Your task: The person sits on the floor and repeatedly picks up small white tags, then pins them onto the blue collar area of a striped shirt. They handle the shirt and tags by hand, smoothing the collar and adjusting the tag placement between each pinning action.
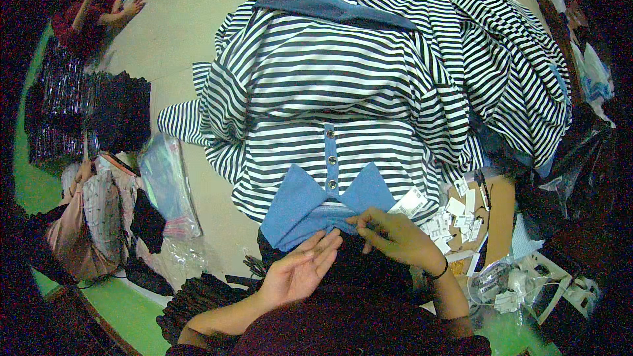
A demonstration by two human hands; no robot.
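Note:
A black-and-white striped shirt lies front up before me, with a blue buttoned placket and its blue collar toward me. My left hand is palm up, fingers stretched out, fingertips at the collar's near edge. Across from it, my right hand has its fingers bent and drawn together by the collar's right side. What its fingertips pinch, if anything, is too small to make out. A white tag rests on the shirt just beyond my right hand.
More striped shirts are heaped at the back and right. Loose white tags lie in a cardboard box at right. Dark folded garments and a plastic-bagged garment are at left. Another person's hands show at far left.

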